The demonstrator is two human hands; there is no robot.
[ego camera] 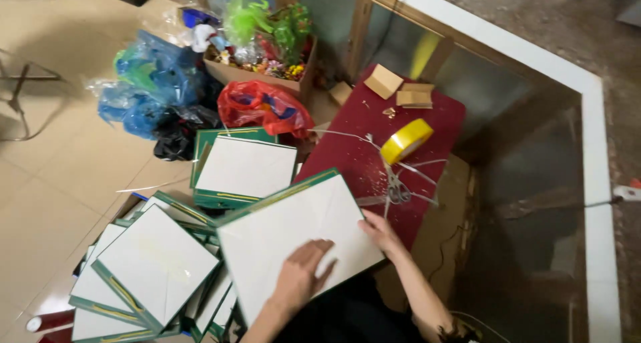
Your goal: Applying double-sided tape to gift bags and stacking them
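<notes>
The flat white box with green edges point(294, 239) lies tilted on the person's lap, beside the red table point(374, 149). It seems to be in the handling step; next it needs a firm grip. The left hand point(302, 271) presses flat, fingers spread. The right hand point(382, 233) pinches the box's edge.

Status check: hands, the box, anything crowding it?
Left hand flat on white, green-edged box. Right hand grips its right edge. Box on dark red table; yellow tape roll and scissors close beyond.
</notes>
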